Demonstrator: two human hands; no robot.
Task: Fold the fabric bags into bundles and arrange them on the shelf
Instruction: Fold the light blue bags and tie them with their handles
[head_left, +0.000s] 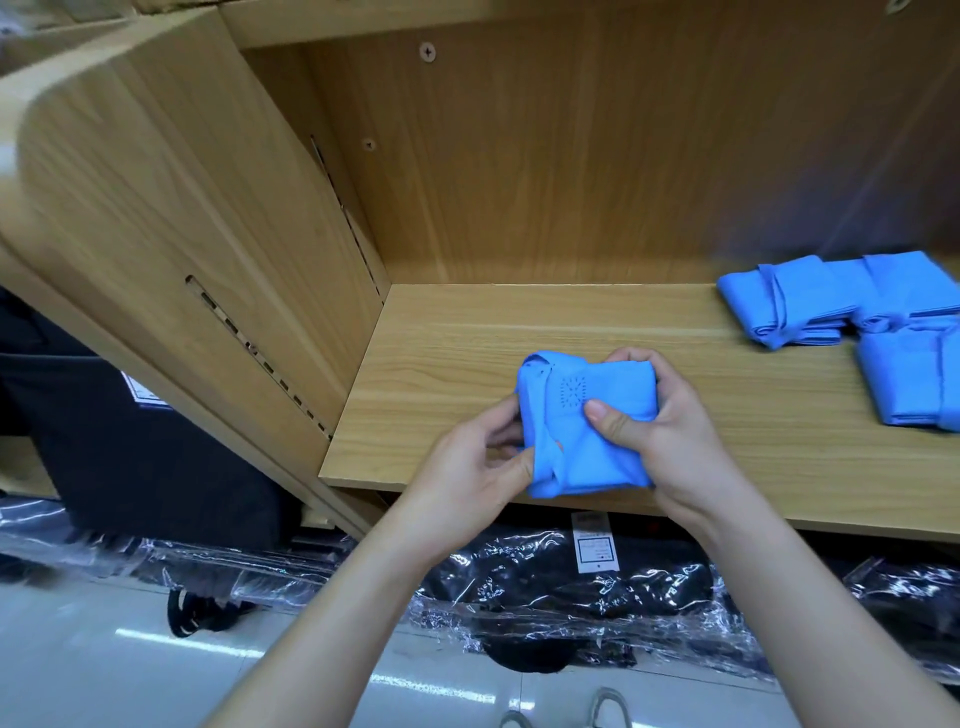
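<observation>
A blue fabric bag (566, 410), folded into a thick squarish bundle with a stitched patch on top, is held just above the front edge of the wooden shelf (467, 343). My left hand (483, 467) pinches its left edge and a loose strap. My right hand (660, 426) grips its right side, thumb pressed on top and fingers curled behind. Several folded blue bundles (810, 301) lie on the shelf at the far right, with another (909, 384) nearer the front.
The shelf has a wooden back panel (571, 156) and a left side wall (208, 208) with slotted rails. Below the shelf, on the pale floor, lie dark items in clear plastic wrap (571, 587). Shoe tips (608, 706) show at the bottom.
</observation>
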